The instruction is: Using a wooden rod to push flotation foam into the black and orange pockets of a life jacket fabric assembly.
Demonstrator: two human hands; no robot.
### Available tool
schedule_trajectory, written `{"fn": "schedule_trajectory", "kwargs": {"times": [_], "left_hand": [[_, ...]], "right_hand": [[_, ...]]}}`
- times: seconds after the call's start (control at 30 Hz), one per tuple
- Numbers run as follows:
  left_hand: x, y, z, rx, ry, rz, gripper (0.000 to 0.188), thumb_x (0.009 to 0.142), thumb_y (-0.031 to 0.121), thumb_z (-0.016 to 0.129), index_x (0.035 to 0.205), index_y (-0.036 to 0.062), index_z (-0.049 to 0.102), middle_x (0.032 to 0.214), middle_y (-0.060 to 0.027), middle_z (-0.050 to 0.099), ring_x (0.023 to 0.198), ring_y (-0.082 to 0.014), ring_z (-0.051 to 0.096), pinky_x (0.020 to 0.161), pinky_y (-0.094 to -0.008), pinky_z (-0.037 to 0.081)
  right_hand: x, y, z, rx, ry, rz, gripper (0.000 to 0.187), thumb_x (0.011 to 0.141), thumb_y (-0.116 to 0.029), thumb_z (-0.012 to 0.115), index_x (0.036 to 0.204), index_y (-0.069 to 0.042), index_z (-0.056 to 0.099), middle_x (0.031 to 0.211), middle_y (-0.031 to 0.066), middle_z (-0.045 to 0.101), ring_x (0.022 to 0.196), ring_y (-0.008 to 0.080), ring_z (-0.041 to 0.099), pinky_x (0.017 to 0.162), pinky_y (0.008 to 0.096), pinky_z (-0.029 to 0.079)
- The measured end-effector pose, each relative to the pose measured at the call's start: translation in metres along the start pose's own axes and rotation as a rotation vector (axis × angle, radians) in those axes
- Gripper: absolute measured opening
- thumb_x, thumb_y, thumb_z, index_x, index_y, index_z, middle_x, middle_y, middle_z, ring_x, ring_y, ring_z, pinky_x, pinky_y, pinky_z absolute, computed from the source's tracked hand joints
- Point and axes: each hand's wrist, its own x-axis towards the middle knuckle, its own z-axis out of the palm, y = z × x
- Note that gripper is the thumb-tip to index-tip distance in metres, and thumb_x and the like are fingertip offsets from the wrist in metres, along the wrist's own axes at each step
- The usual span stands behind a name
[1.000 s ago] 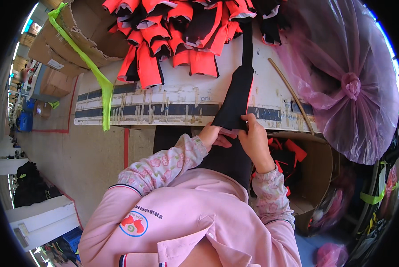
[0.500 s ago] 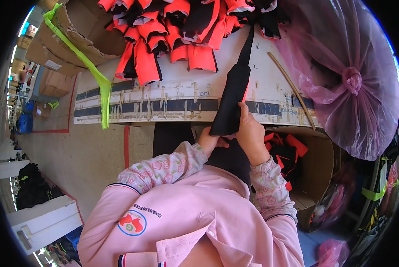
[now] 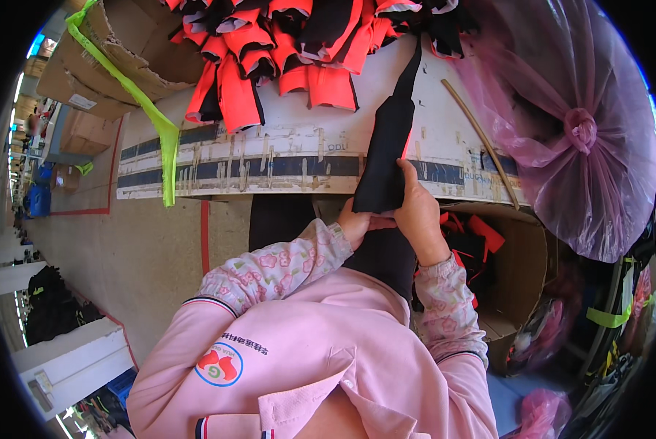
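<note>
A long black fabric piece (image 3: 385, 157) hangs over the near edge of the table, with a strip of orange showing along its right side. Its narrow strap end reaches back towards the fabric pile. My left hand (image 3: 354, 224) is closed around the near end from the left and below, its fingertips partly hidden underneath. From the right, my right hand (image 3: 420, 221) grips the same end, with one finger laid along the orange edge. Farther back lies a heap of orange and black fabric pieces (image 3: 241, 94) on the white table (image 3: 291, 139).
A thin wooden stick (image 3: 481, 143) lies on the table's right. Beyond it bulges a knotted pink plastic bag (image 3: 580, 132). Below, a cardboard box (image 3: 522, 274) holds orange and black scraps. At the left, a yellow-green strip (image 3: 134, 99) hangs beside a torn cardboard box (image 3: 148, 44).
Both hands have shifted slightly away from my body, carrying the near end of the black fabric piece with them. My grip on it stays much the same.
</note>
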Motion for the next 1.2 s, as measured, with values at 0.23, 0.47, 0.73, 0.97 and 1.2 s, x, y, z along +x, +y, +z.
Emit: {"fn": "schedule_trajectory", "kwargs": {"times": [0.23,0.47,0.73,0.97,1.2], "left_hand": [[-0.007,0.022,0.016,-0.051,0.086,0.027,0.032,0.092,0.028,0.047,0.115,0.0062,0.051,0.102,-0.011,0.062,0.089,-0.0249,0.063,0.083,-0.0383,0.051],[-0.019,0.011,0.011,-0.01,0.063,-0.049,0.033,0.095,0.031,0.042,0.118,0.0086,0.05,0.107,-0.0095,0.061,0.091,-0.0253,0.063,0.083,-0.0379,0.051],[-0.001,-0.008,0.006,-0.001,0.101,0.232,0.024,0.091,0.006,0.042,0.111,-0.0005,0.052,0.097,-0.0153,0.062,0.082,-0.0286,0.065,0.072,-0.0379,0.055],[0.0,0.0,0.004,-0.006,-0.034,0.02,0.023,0.091,0.015,0.044,0.106,-0.0003,0.054,0.095,-0.0156,0.063,0.077,-0.0275,0.065,0.071,-0.0375,0.055],[0.001,-0.001,-0.008,0.027,-0.092,0.001,0.034,0.095,0.029,0.038,0.107,0.0013,0.054,0.095,-0.013,0.063,0.081,-0.0247,0.064,0.068,-0.036,0.055]], "right_hand": [[0.017,0.013,0.003,0.021,0.083,-0.155,0.062,0.063,0.007,0.06,0.121,-0.01,0.045,0.1,0.0211,0.06,0.091,0.0391,0.058,0.072,0.0443,0.047],[0.015,0.005,-0.051,0.06,-0.333,-0.279,0.065,0.072,-0.01,0.066,0.131,-0.007,0.039,0.12,0.0212,0.05,0.109,0.0361,0.05,0.087,0.0394,0.044],[0.058,-0.042,0.008,-0.123,0.322,-0.438,0.08,0.081,-0.043,0.058,0.137,0.004,0.025,0.142,0.0216,0.026,0.134,0.0328,0.022,0.108,0.0449,0.018],[0.078,0.015,0.035,-0.211,0.253,-0.407,0.074,0.084,-0.046,0.053,0.136,0.001,0.029,0.142,0.0193,0.028,0.134,0.0318,0.022,0.109,0.0416,0.017],[0.059,0.111,-0.051,-0.27,0.567,-0.092,0.038,0.075,-0.001,0.056,0.113,-0.007,0.053,0.11,0.0157,0.057,0.101,0.0338,0.054,0.086,0.0404,0.044]]}}
